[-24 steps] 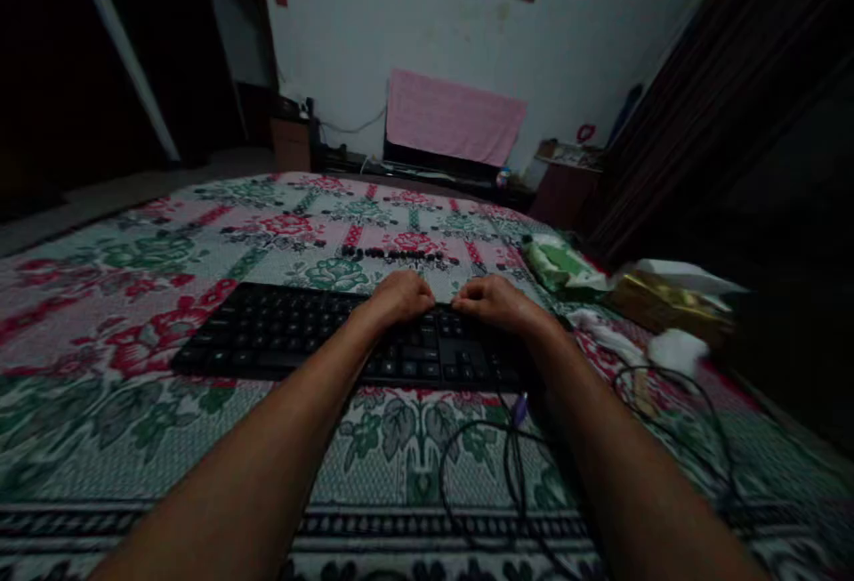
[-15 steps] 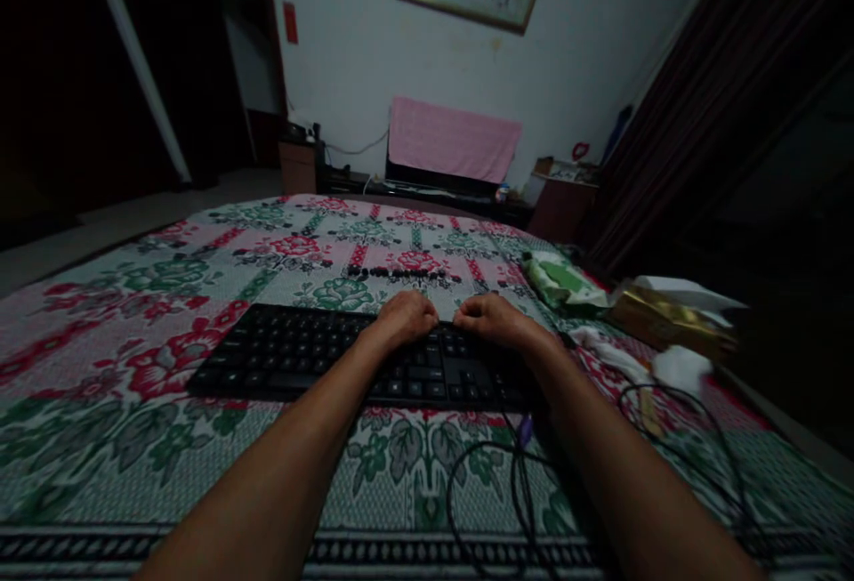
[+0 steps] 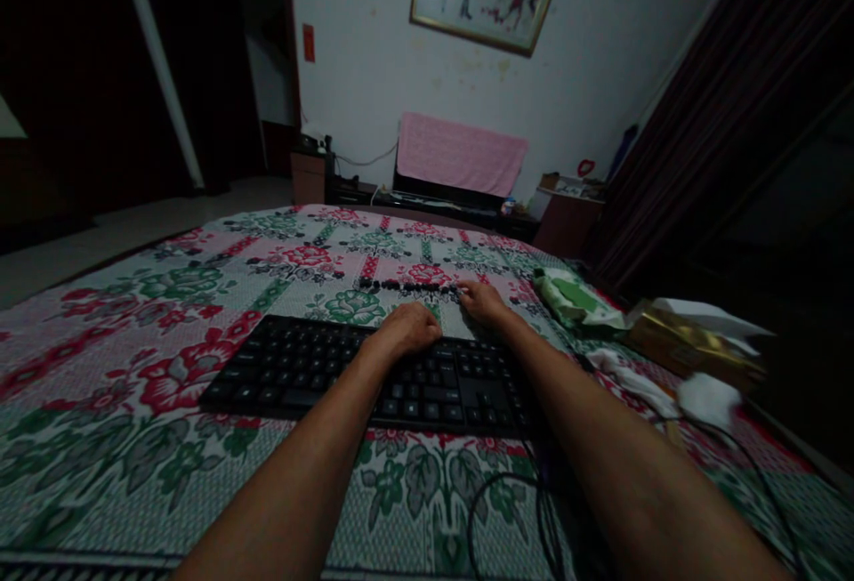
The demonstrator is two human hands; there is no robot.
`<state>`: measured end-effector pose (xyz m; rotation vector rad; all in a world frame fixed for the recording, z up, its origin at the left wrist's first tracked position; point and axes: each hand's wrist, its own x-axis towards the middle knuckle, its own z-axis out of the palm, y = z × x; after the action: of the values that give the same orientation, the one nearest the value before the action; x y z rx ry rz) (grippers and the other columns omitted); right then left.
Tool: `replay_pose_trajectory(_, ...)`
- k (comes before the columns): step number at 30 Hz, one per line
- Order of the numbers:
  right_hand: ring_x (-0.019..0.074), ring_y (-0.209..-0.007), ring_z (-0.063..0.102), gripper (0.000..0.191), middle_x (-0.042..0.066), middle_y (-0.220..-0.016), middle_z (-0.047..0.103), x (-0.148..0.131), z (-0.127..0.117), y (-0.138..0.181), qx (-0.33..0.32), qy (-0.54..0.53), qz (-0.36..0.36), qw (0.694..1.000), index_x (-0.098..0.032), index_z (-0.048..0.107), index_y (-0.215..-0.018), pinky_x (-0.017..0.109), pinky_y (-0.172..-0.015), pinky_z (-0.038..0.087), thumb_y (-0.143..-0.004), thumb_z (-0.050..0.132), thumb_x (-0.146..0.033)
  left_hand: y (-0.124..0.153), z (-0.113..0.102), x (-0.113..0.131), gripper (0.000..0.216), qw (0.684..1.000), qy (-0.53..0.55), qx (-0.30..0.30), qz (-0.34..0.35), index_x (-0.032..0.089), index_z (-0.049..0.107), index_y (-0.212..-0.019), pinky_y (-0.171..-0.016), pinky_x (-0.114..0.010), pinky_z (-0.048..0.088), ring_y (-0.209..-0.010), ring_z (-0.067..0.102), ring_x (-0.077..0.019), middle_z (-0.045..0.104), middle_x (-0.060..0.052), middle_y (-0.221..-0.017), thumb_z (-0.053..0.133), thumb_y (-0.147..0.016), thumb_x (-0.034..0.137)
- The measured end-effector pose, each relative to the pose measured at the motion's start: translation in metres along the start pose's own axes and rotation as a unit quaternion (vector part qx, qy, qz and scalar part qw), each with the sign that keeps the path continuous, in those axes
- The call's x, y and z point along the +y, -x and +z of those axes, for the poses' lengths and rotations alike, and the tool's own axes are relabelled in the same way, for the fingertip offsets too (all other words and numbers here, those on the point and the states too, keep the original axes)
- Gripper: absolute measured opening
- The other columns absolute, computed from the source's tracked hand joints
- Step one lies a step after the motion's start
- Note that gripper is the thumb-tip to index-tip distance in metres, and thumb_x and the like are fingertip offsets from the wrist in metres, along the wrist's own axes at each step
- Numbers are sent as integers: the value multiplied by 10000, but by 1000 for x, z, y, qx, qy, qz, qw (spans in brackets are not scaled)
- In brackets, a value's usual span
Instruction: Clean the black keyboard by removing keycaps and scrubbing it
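A black keyboard [image 3: 286, 367] lies on the flowered bedspread in front of me. My left hand [image 3: 408, 328] rests over its far edge, right of the middle, with fingers curled closed; what they hold, if anything, is hidden. Beyond the keyboard, small black pieces that look like keycaps [image 3: 406, 286] lie in a row. My right hand [image 3: 484, 303] reaches past the keyboard to the right end of that row, thumb and fingertips pinched together at the last piece. Whether a piece is between them is too small to tell.
A black cable [image 3: 511, 477] loops below the keyboard's right part. To the right lie a green and white packet [image 3: 577, 298], a gold tissue box [image 3: 694, 345] and crumpled white tissue [image 3: 708, 401]. Past the bed, a pink cloth [image 3: 463, 152] covers a dark screen.
My right hand has moved from the keyboard's far edge forward to the right end of the row of black pieces. My left hand stays at the keyboard. The view has tilted up slightly.
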<state>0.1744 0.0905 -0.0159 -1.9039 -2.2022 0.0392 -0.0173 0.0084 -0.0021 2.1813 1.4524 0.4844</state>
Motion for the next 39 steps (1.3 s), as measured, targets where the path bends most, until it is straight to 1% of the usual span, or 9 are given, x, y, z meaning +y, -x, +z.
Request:
replay_pose_trajectory(4, 180, -1054, 579, 446, 62, -1166, 633, -2, 3, -18, -9, 24, -3, 1000, -228, 519, -1276, 250, -879, 416, -833, 464, -235, 2, -1, 3, 273, 1000, -1, -3, -6, 190, 740, -854, -704, -237, 427, -807, 628, -178, 718, -66, -829, 513, -729, 278)
replay_pose_trajectory(9, 179, -967, 609, 300, 68, -1050, 681, -5, 4, -29, -12, 24, 17, 1000, -218, 682, -1036, 231, -809, 422, -804, 492, -242, 1, 0, 1, 262, 1000, 0, 3, -7, 194, 740, -815, -678, -223, 430, -759, 621, -166, 709, -53, -774, 516, -725, 296)
replay_pose_trajectory(12, 175, -897, 623, 268, 95, -949, 700, -5, 1, -24, -7, 10, 29, 1000, -160, 713, -919, 217, -756, 421, -804, 488, -251, 0, 1, 1, 260, 1000, -8, 1, -5, 188, 738, -794, -670, -228, 429, -740, 617, -167, 704, -53, -751, 510, -724, 292)
replay_pose_trajectory(15, 151, -755, 630, 268, 68, -779, 703, -5, -10, -8, -12, -9, 28, 999, -141, 716, -824, 203, -670, 424, -809, 471, -250, 0, 0, 1, 256, 1000, -7, -6, -3, 186, 737, -791, -675, -222, 428, -740, 613, -162, 702, -47, -754, 510, -726, 286)
replay_pose_trajectory(18, 121, -623, 602, 221, 21, -672, 672, -6, -23, 20, -30, -122, 5, 992, -136, 692, -798, 193, -588, 428, -780, 495, -235, 0, 1, 1, 245, 1000, 7, -3, -13, 187, 735, -796, -667, -208, 425, -723, 606, -147, 698, -31, -734, 523, -715, 280)
replay_pose_trajectory(21, 104, -595, 591, 201, 3, -708, 663, -10, -30, 48, -51, -318, -26, 946, -134, 654, -876, 197, -582, 456, -724, 562, -229, 0, 2, 0, 241, 1000, 25, 11, -13, 189, 733, -814, -664, -200, 423, -719, 599, -136, 697, -14, -732, 534, -702, 267)
replay_pose_trajectory(23, 106, -640, 598, 237, 4, -758, 668, -13, -30, 63, -54, -366, -62, 927, -139, 640, -909, 211, -621, 471, -699, 595, -239, -2, 3, 0, 243, 999, 39, 25, -1, 183, 733, -817, -670, -208, 424, -721, 596, -137, 698, -14, -745, 535, -697, 254)
replay_pose_trajectory(30, 131, -750, 601, 219, 16, -808, 669, -18, -22, 80, -31, -296, -161, 941, -157, 650, -919, 241, -693, 464, -738, 557, -238, -8, 7, -5, 269, 988, 146, 54, 14, 154, 730, -848, -603, -207, 411, -679, 573, -129, 692, -14, -742, 557, -676, 268)
replay_pose_trajectory(39, 144, -820, 611, 287, 17, -887, 681, -24, -27, 84, -18, -238, -211, 948, -181, 669, -987, 246, -757, 451, -748, 510, -163, -6, 5, -2, 250, 986, 162, 39, 2, 116, 721, -750, -494, -194, 314, -542, 465, -93, 572, 21, -558, 534, -664, 258)
